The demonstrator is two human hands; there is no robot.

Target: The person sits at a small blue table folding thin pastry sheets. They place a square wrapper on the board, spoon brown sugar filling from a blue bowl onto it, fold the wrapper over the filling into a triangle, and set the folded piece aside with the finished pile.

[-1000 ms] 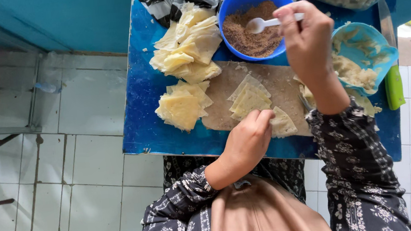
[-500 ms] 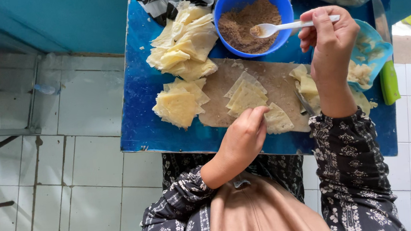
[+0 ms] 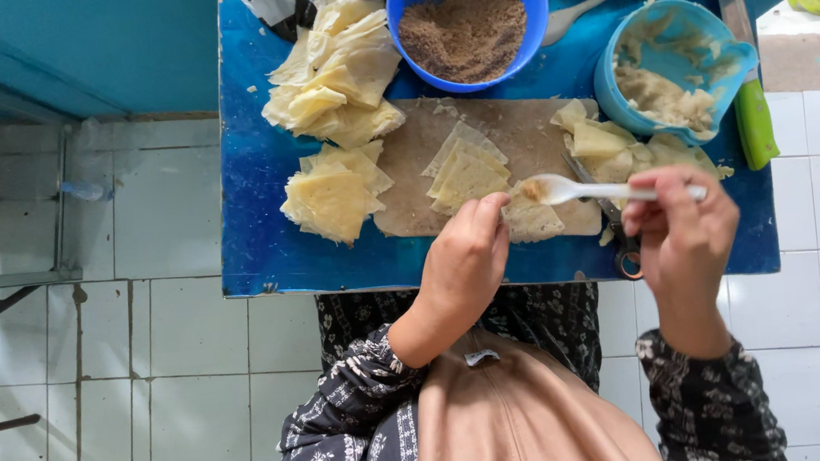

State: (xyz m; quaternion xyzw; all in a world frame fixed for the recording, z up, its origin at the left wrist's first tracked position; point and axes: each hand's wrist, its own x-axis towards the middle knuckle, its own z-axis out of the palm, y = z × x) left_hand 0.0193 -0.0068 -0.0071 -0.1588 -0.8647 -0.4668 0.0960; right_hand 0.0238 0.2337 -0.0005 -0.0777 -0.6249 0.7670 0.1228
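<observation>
Right hand (image 3: 681, 234) is closed around the handle of a white plastic spoon (image 3: 581, 189), and I see its bowl resting over a pale pastry square (image 3: 532, 219) with a dab of brown filling in it. Left hand (image 3: 468, 255) lies fingers-down on the near edge of that same square, loosely curled and gripping nothing, apparently pinning the thin sheet flat so the spoon doesn't drag it. The square sits on a wooden board (image 3: 405, 176) at the front of the blue tabletop (image 3: 254, 175). More squares (image 3: 464, 170) lie stacked just behind it on the board. Within easy reach beyond stands the blue bowl of brown crumbly filling (image 3: 468, 24). Piles of folded and flat sheets (image 3: 335, 77) sit to my left, and a light blue tub of paste (image 3: 661, 76) to my right.
</observation>
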